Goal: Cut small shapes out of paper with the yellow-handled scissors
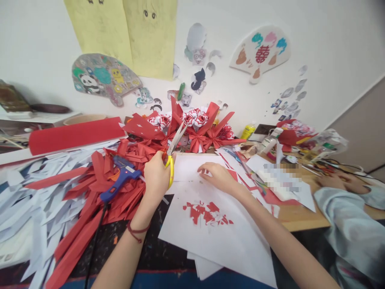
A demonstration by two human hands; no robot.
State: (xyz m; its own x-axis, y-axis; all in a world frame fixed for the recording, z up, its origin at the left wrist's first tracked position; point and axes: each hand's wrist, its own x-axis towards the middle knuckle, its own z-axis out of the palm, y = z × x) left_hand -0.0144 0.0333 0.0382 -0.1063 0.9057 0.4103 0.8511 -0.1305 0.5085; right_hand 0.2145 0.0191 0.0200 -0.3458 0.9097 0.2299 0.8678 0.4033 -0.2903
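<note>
My left hand is closed round the yellow handles of a pair of scissors, whose blades point up and slightly apart. My right hand hovers over or rests on white paper, its curved fingers a little apart and nothing visible in them; whether it touches the paper I cannot tell. Below the hands, small red and white paper scraps lie on a larger white sheet. A blue glue gun lies left of my left hand, on a heap of folded red paper strips.
White paper strips cover the left side. A red roll lies behind them. Red-and-white paper flowers stand along the wall. At right are bottles, a white roll and another person's hands.
</note>
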